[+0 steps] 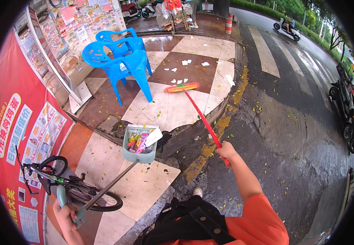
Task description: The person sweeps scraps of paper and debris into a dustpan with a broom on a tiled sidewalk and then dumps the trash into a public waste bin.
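My right hand (226,150) grips the red handle of a long broom (199,115). Its orange and yellow bristle head (181,87) rests on the tiled pavement, reaching out ahead of me. Scraps of white paper (185,63) lie on the tiles just beyond the bristles. My left hand (66,215) holds the grey pole of a teal dustpan (139,143), lifted over the tiles at the centre left. Colourful wrappers and a white paper fill the pan. My orange sleeve and a black bag show at the bottom.
Two stacked blue plastic chairs (122,57) stand left of the broom head. A red poster wall (17,122) and a parked bicycle (68,183) line the left side. A raised kerb (193,130) separates the tiles from wet asphalt. Scooters (346,106) are parked at the right.
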